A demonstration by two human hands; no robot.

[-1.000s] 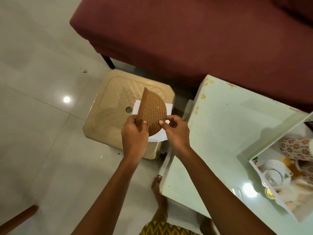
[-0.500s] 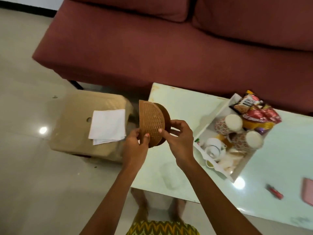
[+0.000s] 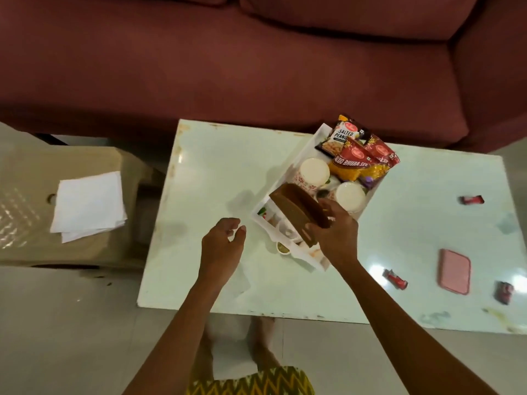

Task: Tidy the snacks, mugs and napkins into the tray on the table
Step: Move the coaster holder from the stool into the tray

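— Right grip [image 3: 335,232]?
— Closed round one end of a brown half-round holder [image 3: 296,212], thumb on top, fingers underneath. Tilted, with the free end pointing up and away to the left of that grip.

— Below the grip?
— The near end of a white tray [image 3: 306,262], set askew on the pale table [image 3: 216,166]. Hard to say whether touching the tray or held just above it.

— Beyond the grip, deeper in the tray?
— Two flowered mugs [image 3: 313,171], white insides showing, one just behind the holder, the other just beside the knuckles. Past those, at the far end, snack packets [image 3: 356,155] in red, yellow and black, leaning over the far rim.

— Left grip [image 3: 222,246]?
— Open and empty, fingers loosely curled, palm turned toward the right grip. Over bare table, near the tray's left corner but not touching it.

— Between the two grips?
— A small round cup [image 3: 283,248] against the outside of the tray's near rim. Contents too blurred to name.

— Napkins?
— Well to the left of the left grip, off the table altogether: a white stack [image 3: 88,206] lying flat on a beige plastic stool [image 3: 28,195], edges slightly fanned.

— Right of the right grip?
— Three small red wrapped sweets [image 3: 395,277] scattered on the table, well apart from the tray, and a flat pink case [image 3: 454,270] among them.

— Behind everything?
— A dark red sofa [image 3: 256,67] along the table's far edge.
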